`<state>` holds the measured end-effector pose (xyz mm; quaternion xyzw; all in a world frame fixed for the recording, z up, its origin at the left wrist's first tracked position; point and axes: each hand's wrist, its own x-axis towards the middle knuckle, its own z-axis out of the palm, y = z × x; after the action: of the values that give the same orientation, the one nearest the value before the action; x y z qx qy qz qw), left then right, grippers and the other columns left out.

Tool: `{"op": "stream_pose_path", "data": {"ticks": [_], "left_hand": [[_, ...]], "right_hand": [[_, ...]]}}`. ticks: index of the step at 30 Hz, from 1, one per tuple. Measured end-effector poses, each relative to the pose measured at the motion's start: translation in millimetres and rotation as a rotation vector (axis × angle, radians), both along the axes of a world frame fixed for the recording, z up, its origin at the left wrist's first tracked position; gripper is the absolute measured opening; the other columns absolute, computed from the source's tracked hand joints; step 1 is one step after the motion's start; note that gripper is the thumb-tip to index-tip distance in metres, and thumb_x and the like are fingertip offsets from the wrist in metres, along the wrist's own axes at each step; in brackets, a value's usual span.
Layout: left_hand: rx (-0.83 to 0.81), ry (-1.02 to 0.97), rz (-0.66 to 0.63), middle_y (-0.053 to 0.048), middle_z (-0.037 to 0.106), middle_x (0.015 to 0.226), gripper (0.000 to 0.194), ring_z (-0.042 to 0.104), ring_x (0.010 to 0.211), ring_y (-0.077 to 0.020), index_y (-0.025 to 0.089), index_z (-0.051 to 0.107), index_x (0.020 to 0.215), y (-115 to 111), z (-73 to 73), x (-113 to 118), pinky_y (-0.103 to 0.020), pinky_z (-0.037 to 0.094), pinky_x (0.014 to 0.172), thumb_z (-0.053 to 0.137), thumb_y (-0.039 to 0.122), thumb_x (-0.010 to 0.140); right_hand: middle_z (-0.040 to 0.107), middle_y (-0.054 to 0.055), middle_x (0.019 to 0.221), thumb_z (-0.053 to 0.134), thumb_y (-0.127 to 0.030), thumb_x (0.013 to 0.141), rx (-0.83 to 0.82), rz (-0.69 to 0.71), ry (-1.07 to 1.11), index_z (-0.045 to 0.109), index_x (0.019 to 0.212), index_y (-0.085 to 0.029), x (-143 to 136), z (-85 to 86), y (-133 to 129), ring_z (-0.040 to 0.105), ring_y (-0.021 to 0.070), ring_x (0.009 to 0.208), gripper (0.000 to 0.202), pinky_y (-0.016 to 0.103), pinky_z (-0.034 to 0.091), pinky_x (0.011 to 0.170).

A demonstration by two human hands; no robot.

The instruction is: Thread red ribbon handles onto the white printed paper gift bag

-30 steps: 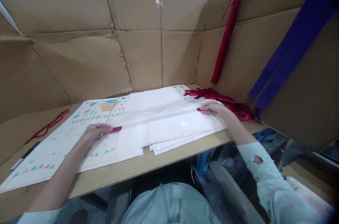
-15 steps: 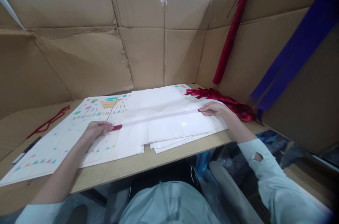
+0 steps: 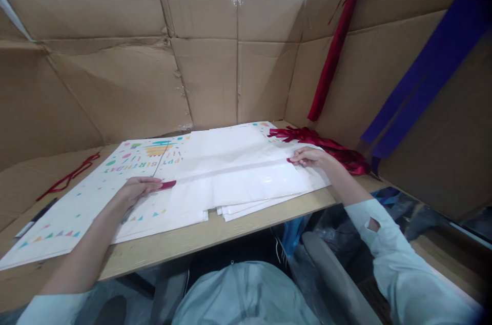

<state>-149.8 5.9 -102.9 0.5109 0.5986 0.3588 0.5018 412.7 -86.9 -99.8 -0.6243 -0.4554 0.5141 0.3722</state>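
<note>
A pale, see-through strip runs taut between my two hands, just over or against a blank white sheet; I cannot tell whether it touches. Dark red ribbon shows at both its ends. My left hand pinches the left red ribbon end, over a sheet printed with birthday lettering. Closed on the right red ribbon end is my right hand. Fingers cover part of each end. Beneath lie more white sheets, stacked unevenly.
A heap of dark red ribbons lies at the table's right. Red ribbon and purple strips hang on the right cardboard wall. A thin red cord and a marker-like object lie at left. Cardboard closes off the back.
Both hands keep their pinch on the strip's ends and stay almost in place. The whole view has shifted very slightly.
</note>
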Motion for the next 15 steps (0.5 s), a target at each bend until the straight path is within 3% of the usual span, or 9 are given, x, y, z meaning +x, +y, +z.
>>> {"op": "stream_pose_path", "data": {"ticks": [7,12,15], "left_hand": [[-0.045,-0.013,0.002,-0.007,0.066,0.071,0.022,0.062,0.066,-0.0143,0.013,0.067,0.061,-7,8.6,8,-0.014,0.046,0.048,0.073,0.006,0.040],[-0.011,-0.019,-0.035,-0.007,0.066,0.072,0.027,0.060,0.063,-0.0126,0.012,0.068,0.064,3,-3.9,-2,-0.013,0.044,0.046,0.077,0.010,0.039],[0.034,0.017,-0.063,-0.007,0.065,0.070,0.038,0.056,0.056,-0.0095,0.011,0.069,0.074,8,-11.6,-7,-0.013,0.037,0.040,0.081,0.018,0.039]], "right_hand": [[0.050,-0.001,0.047,0.078,-0.033,0.052,0.115,0.092,-0.052,0.043,0.054,-0.013,-5,-2.9,-10,0.030,0.0018,0.036,0.040,0.016,0.019,0.036],[0.045,-0.003,0.044,0.079,-0.037,0.051,0.155,0.075,-0.083,0.042,0.055,-0.014,-12,-5.9,-13,0.029,0.0025,0.036,0.043,0.017,0.019,0.037],[0.045,-0.003,0.048,0.076,-0.040,0.057,0.303,-0.020,-0.131,0.049,0.064,-0.013,-19,-16.3,-20,0.031,0.0039,0.038,0.039,0.018,0.020,0.037]]}}
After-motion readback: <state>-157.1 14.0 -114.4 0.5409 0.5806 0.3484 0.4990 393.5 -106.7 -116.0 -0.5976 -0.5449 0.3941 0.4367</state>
